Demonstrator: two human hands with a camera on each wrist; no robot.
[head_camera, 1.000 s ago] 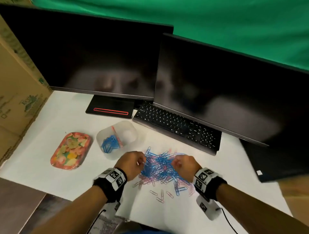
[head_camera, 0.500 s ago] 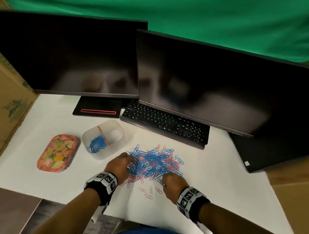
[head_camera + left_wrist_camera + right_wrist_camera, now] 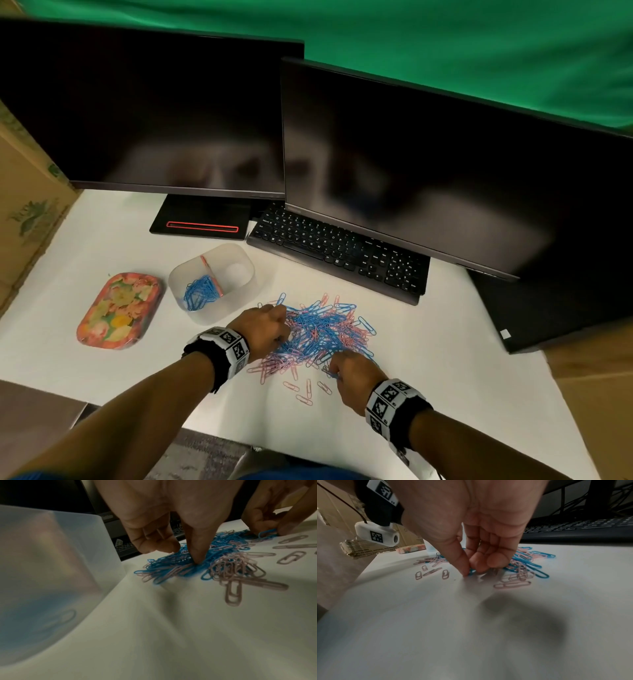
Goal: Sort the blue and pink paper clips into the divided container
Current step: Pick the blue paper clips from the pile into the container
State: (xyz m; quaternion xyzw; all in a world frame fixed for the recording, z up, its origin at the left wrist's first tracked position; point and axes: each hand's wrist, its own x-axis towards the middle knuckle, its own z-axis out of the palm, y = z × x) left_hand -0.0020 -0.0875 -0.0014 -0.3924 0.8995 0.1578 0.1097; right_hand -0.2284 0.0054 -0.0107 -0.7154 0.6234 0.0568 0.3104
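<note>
Head view: both hands are working the mixed pile of paper clips [image 3: 322, 329]; the divided container [image 3: 239, 301] is sitting up and to the left of the pile, nearer the left hand [image 3: 265, 325], with one bunch of blue clips [image 3: 200, 293] in its left compartment and the other compartment looking empty; clips in the pile are too many to count, with five loose pink clips near the right hand [image 3: 349, 377]. Left wrist view: the left thumb is poking straight down into the pile, other fingers curling loosely, gripping nothing that is showing. Right wrist view: the right thumb and fingers are pinching a blue clip [image 3: 471, 572] flat on the table [image 3: 471, 628], its long axis pointing roughly toward the pile.
</note>
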